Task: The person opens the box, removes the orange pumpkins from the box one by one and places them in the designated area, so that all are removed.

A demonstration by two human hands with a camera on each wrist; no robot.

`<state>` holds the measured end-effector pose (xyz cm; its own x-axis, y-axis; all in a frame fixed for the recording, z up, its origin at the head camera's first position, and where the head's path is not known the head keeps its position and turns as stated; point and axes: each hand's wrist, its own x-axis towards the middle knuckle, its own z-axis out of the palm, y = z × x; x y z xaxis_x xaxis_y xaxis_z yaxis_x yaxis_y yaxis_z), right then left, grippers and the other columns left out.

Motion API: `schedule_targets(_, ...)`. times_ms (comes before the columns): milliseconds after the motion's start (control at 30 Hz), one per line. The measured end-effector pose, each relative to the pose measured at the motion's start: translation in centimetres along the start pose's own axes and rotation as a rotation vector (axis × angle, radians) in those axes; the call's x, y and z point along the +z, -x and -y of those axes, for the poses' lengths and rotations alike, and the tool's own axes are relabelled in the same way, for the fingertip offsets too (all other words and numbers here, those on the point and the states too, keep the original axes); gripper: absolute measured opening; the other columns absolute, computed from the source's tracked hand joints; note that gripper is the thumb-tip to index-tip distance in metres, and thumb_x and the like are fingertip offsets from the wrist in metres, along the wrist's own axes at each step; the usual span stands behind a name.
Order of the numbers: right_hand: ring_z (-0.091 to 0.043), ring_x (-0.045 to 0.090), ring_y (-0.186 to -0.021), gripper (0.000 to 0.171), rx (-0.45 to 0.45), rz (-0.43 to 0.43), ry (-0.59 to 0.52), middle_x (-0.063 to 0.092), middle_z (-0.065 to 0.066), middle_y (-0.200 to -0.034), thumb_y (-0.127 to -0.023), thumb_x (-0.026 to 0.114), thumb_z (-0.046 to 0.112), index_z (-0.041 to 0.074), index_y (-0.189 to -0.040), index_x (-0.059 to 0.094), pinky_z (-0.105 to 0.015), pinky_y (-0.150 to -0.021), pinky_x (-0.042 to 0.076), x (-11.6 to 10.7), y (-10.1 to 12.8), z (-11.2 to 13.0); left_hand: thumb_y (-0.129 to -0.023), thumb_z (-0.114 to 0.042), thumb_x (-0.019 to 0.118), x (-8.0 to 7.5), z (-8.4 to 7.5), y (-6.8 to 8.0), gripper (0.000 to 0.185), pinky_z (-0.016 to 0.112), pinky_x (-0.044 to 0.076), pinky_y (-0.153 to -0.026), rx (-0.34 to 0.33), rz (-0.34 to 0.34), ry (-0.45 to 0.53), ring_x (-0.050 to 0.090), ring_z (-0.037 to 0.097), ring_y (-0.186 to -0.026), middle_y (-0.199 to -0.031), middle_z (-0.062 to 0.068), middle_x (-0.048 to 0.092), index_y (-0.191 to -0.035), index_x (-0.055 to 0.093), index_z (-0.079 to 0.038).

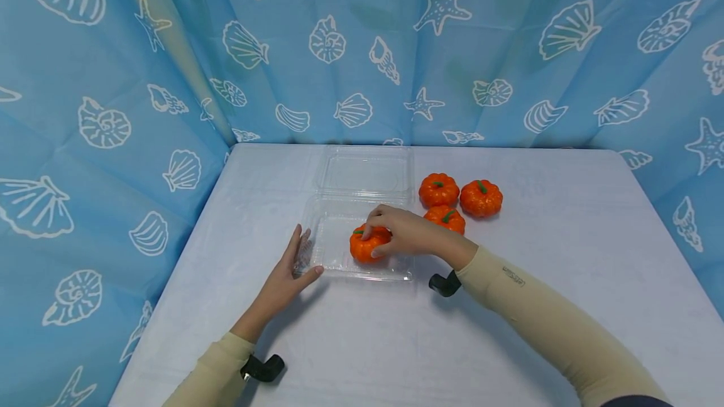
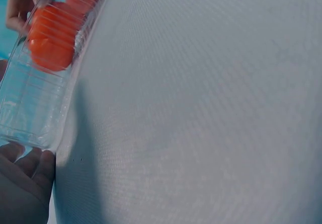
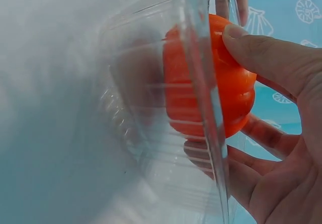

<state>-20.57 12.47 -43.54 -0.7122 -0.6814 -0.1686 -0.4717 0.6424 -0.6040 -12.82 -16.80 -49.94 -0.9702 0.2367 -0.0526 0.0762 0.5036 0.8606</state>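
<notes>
In the head view my right hand [image 1: 408,231] grips a small orange toy pumpkin [image 1: 362,247] with a green stem, thumb on the near side and fingers over the top. The pumpkin is within the clear plastic box [image 1: 330,256], right of its middle. Through the box wall, the right wrist view shows the pumpkin's lower part [image 3: 183,93] and the fingertips around it. My left hand [image 1: 283,284] rests against the box's left side, its fingers extended and the thumb at the near edge. The left wrist view has those fingers [image 2: 43,171] right at the box's end.
Three more orange pumpkins stand to the right: one at the back [image 1: 438,190], one farther right [image 1: 481,198] and one partly behind the right arm [image 1: 447,218]. The box's hinged lid [image 1: 364,171] lies open behind it. A blue shell-print curtain [image 1: 351,80] borders the white table [image 1: 537,256].
</notes>
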Motion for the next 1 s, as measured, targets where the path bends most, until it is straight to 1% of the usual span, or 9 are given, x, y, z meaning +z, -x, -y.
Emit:
schedule_targets(333, -0.025, 0.055, -0.123, 0.023, -0.019, -0.021, -0.002, 0.054, -0.005, -0.136, -0.090, 0.080, 0.027, 0.025, -0.112, 0.072, -0.040, -0.104, 0.050, 0.2, 0.9, -0.4, -0.095, -0.029, 0.073, 0.0, -0.2, 0.1, 0.101, 0.058, 0.015, -0.122, -0.001, 0.000, -0.002, 0.015, 0.029, -0.155, -0.168, 0.004, 0.022, -0.165, 0.001, -0.015)
schedule_targets(500, -0.025, 0.055, -0.123, 0.025, -0.022, -0.040, -0.004, 0.053, -0.006, -0.138, -0.091, 0.079, 0.028, 0.025, -0.115, 0.072, -0.040, -0.102, 0.051, 0.3, 1.2, -0.5, -0.095, -0.032, 0.073, 0.0, -0.2, 0.1, 0.102, 0.058, 0.015, -0.122, -0.001, 0.000, -0.007, 0.016, 0.029, -0.155, -0.168, 0.004, 0.023, -0.165, 0.001, -0.016)
schedule_targets(633, -0.025, 0.054, -0.124, 0.027, -0.017, -0.060, -0.031, 0.053, -0.005, -0.139, -0.091, 0.079, 0.027, 0.025, -0.117, 0.072, -0.038, -0.100, 0.053, 0.3, 1.4, -0.5, -0.095, -0.034, 0.073, 0.0, -0.2, 0.1, 0.102, 0.058, 0.015, -0.122, 0.001, 0.000, 0.000, 0.016, 0.029, -0.155, -0.168, 0.004, 0.023, -0.165, 0.002, -0.016)
schedule_targets(867, -0.025, 0.053, -0.127, 0.029, -0.028, -0.126, -0.103, 0.051, -0.004, -0.142, -0.090, 0.080, 0.025, 0.025, -0.118, 0.072, -0.041, -0.099, 0.054, -0.1, 2.2, -1.1, -0.094, -0.034, 0.074, 0.0, -0.1, 0.1, 0.102, 0.058, 0.016, -0.122, -0.002, -0.003, -0.001, 0.016, 0.029, -0.155, -0.168, 0.004, 0.023, -0.165, 0.003, -0.016)
schedule_targets(1000, -0.024, 0.054, -0.126, 0.028, -0.027, -0.172, -0.121, 0.052, -0.003, -0.142, -0.090, 0.080, 0.028, 0.026, -0.117, 0.073, -0.042, -0.099, 0.054, -0.3, 2.8, -1.3, -0.093, -0.035, 0.074, 0.0, -0.2, 0.1, 0.103, 0.058, 0.017, -0.122, -0.003, -0.011, -0.014, 0.017, 0.030, -0.155, -0.168, 0.004, 0.024, -0.165, 0.004, -0.016)
